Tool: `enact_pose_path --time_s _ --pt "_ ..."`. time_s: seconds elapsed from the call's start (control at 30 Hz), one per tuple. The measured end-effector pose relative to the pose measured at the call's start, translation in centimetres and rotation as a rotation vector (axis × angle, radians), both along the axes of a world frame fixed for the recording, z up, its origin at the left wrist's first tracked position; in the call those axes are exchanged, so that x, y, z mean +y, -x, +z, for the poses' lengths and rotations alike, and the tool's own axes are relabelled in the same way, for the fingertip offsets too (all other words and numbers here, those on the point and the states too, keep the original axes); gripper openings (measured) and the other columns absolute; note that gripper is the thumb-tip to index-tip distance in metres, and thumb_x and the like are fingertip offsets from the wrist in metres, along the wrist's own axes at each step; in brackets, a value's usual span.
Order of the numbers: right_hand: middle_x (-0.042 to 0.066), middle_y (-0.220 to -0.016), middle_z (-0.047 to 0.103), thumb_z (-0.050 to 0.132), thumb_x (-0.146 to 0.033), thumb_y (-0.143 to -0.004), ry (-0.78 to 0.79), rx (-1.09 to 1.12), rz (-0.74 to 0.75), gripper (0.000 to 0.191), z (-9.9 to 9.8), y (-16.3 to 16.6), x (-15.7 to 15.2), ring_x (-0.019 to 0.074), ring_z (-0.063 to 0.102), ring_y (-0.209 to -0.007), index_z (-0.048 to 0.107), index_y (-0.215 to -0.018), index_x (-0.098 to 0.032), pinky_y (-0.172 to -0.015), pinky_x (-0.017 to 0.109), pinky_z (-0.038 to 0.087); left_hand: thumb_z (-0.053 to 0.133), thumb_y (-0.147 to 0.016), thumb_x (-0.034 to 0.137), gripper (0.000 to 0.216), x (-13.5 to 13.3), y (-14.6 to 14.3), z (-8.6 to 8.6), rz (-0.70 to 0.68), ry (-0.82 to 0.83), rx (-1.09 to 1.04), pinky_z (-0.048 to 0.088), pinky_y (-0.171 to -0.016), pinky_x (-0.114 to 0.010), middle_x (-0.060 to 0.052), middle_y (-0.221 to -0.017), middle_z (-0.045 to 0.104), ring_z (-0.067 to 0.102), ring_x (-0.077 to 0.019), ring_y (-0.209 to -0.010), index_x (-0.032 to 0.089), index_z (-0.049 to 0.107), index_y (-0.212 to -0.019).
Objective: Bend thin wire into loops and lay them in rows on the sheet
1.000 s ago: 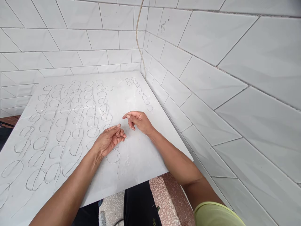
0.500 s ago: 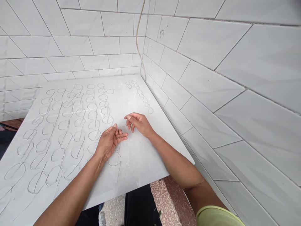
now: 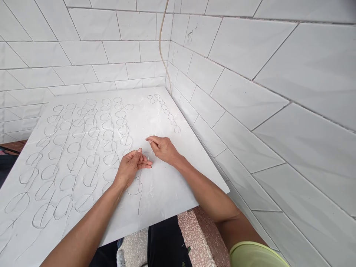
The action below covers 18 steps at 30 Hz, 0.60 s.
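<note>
My left hand (image 3: 130,166) is over the white board (image 3: 172,185), thumb and index finger pinched on a thin wire, its other fingers stretched to the right. Just beyond it, my right hand (image 3: 164,149) is closed in a pinch, thumb against index finger. A faint strand shows at its fingertips and another between the hands; where they run is hard to make out. Below my left hand lies a wire ring (image 3: 134,186) with a loose tail toward the front edge. Columns of similar wire rings (image 3: 75,163) cover the board's left part.
A row of smaller rings (image 3: 170,116) lies near the board's right edge. White tiled walls (image 3: 250,104) border the board behind and on the right. A pale cable (image 3: 160,44) hangs in the corner. Speckled flooring (image 3: 194,230) shows below the front edge.
My right hand's fingers have curled from a looser, spread pose into a tight pinch. My left hand has shifted slightly right and down, still pinching.
</note>
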State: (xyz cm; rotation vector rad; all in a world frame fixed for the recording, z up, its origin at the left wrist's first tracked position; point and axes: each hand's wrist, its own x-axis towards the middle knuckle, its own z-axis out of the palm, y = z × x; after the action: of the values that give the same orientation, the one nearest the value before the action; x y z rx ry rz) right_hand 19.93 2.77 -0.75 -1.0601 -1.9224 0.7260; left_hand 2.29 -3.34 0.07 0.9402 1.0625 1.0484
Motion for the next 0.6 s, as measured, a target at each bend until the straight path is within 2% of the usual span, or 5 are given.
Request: enact_pose_path --time_s 0.13,0.3,0.43,0.6 --pt "-0.001 -0.073 0.065 0.055 -0.048 -0.099 0.296 0.202 0.026 0.032 0.6 0.0 0.1 0.0122 0.060 -0.060 0.066 -0.112 -0.021 -0.054 0.024 0.045 0.071 -0.086 0.058 0.045 0.0 0.0 0.3 0.060 -0.042 -0.029 0.060 -0.085 -0.041 -0.003 -0.079 0.064 0.072 -0.0217 -0.082 0.016 0.058 -0.075" --pt "0.004 -0.078 0.069 0.061 -0.058 -0.094 0.543 0.339 0.164 0.042 1.0 -0.1 0.2 0.0118 0.060 -0.057 0.066 -0.096 -0.017 -0.043 0.022 0.042 0.067 -0.089 0.057 0.044 0.2 0.0 0.3 0.178 -0.127 -0.050 0.057 -0.085 -0.038 -0.003 -0.081 0.064 0.069 -0.0192 -0.084 0.018 0.055 -0.072" --pt "0.004 -0.083 0.069 0.070 -0.054 -0.088 0.583 0.343 0.262 0.039 1.0 0.4 -0.2 0.0113 0.060 -0.063 0.070 -0.095 -0.016 -0.047 0.021 0.045 0.063 -0.092 0.055 0.042 0.2 0.2 -0.1 0.257 -0.179 0.020 0.053 -0.080 -0.031 -0.004 -0.081 0.064 0.063 -0.0176 -0.084 0.019 0.059 -0.072" --pt "0.005 -0.094 0.070 0.072 -0.049 -0.086 0.524 0.441 0.232 0.033 0.4 1.4 -0.5 0.0103 0.058 -0.069 0.074 -0.095 -0.017 -0.053 0.021 0.047 0.062 -0.093 0.057 0.043 0.2 0.1 -0.5 0.229 -0.167 0.057 0.050 -0.075 -0.029 -0.004 -0.079 0.064 0.060 -0.0170 -0.080 0.019 0.061 -0.072"
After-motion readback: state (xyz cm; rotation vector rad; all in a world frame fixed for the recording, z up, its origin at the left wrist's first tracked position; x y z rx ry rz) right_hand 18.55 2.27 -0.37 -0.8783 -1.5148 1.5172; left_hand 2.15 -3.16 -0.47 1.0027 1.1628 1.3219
